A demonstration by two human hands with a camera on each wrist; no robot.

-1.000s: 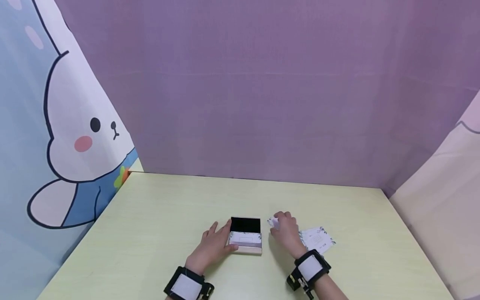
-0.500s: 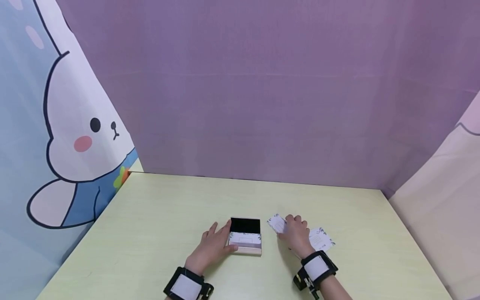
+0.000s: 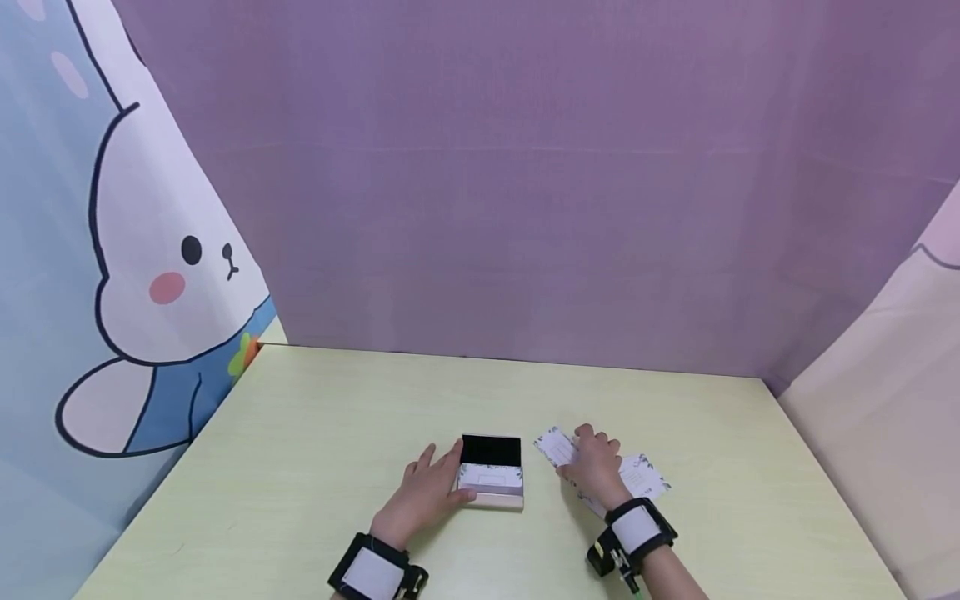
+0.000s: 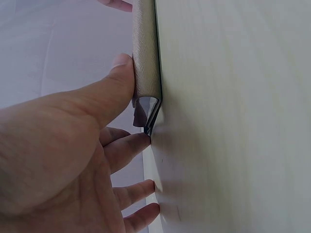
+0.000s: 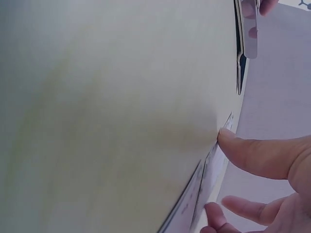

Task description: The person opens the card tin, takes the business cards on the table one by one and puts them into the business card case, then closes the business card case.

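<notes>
An open card case [image 3: 491,475] lies on the pale green table [image 3: 337,417], its black lid [image 3: 491,450] raised and white cards inside. My left hand [image 3: 442,479] steadies its left side: the thumb [image 4: 114,80] presses the case's edge [image 4: 146,58] while the other fingers lie spread on the table. My right hand [image 3: 588,450] rests on loose white printed cards [image 3: 645,477] right of the case. One card [image 3: 555,446] pokes out from under its fingers. In the right wrist view the thumb [image 5: 243,145] touches the edge of the cards [image 5: 194,204].
A purple cloth wall [image 3: 525,208] closes off the back of the table. A rabbit-print curtain [image 3: 112,275] hangs on the left and a pale cloth [image 3: 885,375] on the right. Both wrists wear black straps.
My right hand moved right, away from the case, and came down onto the loose cards; the card it held up now lies flat. The left hand and the case stayed put.
</notes>
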